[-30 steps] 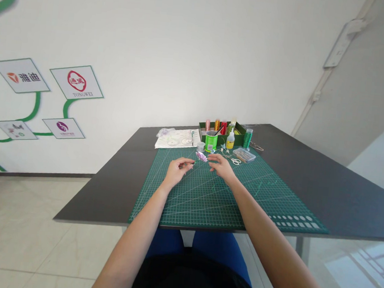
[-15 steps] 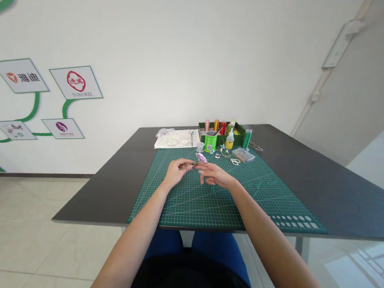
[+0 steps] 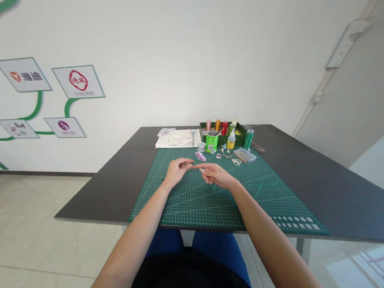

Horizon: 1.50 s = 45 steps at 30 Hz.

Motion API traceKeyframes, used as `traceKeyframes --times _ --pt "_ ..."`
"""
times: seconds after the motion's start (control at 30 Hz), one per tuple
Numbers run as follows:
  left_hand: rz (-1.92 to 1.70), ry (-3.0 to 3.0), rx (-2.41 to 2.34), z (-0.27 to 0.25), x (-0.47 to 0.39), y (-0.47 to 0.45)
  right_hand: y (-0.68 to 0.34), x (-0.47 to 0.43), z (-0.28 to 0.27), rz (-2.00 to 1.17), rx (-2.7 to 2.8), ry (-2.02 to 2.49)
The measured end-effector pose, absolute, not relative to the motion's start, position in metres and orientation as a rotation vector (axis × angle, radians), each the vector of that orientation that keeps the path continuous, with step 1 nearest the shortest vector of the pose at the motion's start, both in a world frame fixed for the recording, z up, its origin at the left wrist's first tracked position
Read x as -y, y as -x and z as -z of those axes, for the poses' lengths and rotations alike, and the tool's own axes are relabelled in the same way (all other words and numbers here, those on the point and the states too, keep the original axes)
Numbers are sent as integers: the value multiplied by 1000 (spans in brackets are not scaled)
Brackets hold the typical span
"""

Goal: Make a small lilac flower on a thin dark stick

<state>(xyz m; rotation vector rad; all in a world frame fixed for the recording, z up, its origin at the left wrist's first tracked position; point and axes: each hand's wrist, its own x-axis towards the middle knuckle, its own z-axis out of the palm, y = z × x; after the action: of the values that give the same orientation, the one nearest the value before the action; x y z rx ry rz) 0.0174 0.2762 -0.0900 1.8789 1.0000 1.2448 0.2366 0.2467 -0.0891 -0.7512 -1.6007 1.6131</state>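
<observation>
My left hand (image 3: 176,171) is closed in a pinch on the thin green stem of a purple flower (image 3: 200,156). The flower head tilts away just beyond my fingertips. From the other side, my right hand (image 3: 216,174) reaches in with its index finger stretched out to the left fingertips, at the stem. Its other fingers are loosely bent, and I see nothing held in them. Whether a fine thread runs between the hands is too small to tell. Both hands are over the green cutting mat (image 3: 186,202).
Behind the hands stand a green can (image 3: 211,142), a small glue bottle (image 3: 231,141), a green box (image 3: 242,137) with thread spools and a green tube (image 3: 248,139). White scissors (image 3: 236,162) lie beside a clear case (image 3: 244,156). White sheets (image 3: 179,139) lie at the back left.
The right hand's fingers have drawn in from a wider spread, leaving the index finger stretched toward the stem. The flower has dipped slightly left. My left hand keeps its pinch.
</observation>
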Motion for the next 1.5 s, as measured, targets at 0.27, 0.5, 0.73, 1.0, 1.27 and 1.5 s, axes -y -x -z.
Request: traceKeyframes --times 0.27,0.5,0.73,1.0,1.27,1.5 --pt "-1266 -1910 -1157 88 -275 -18 -237 -248 89 -1503 1704 877" --pt "-1238 -2009 -1266 85 -270 -20 -237 -252 95 -1450 1790 896" --pt "-1196 -2123 -1302 85 -267 -20 -237 -250 90 -1415 1806 921" --pt "-1083 -2288 -1359 86 -266 -19 -239 -248 86 -1431 1860 907" --pt "-929 -2431 -1384 85 -263 -19 -247 -246 79 -1384 1841 865" --pt "-783 -2478 -1283 82 -258 -21 -256 -247 79 -1388 1701 750"
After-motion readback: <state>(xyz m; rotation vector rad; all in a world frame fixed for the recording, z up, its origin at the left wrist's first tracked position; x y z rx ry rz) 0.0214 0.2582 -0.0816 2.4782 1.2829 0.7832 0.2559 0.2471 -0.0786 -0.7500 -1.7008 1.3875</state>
